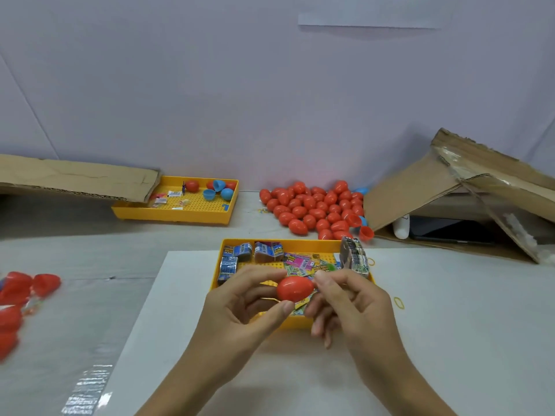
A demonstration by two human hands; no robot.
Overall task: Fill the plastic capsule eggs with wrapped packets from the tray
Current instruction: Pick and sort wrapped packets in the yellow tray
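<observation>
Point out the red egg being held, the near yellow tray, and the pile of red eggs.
red egg (295, 288), head view, middle of shell
near yellow tray (216, 270), head view, left wall
pile of red eggs (312, 207), head view, centre

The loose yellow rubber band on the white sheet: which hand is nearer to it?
Right. The right hand is just left of the rubber band; the left hand is farther left, beyond the red egg.

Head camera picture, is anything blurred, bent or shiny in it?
Head view: the red plastic eggs at the left edge are smeared and soft; the clear plastic sheet at lower left throws white glare; the wide lens bows the table's far edge; the red plastic capsule egg held in both hands stays fairly sharp.
</observation>
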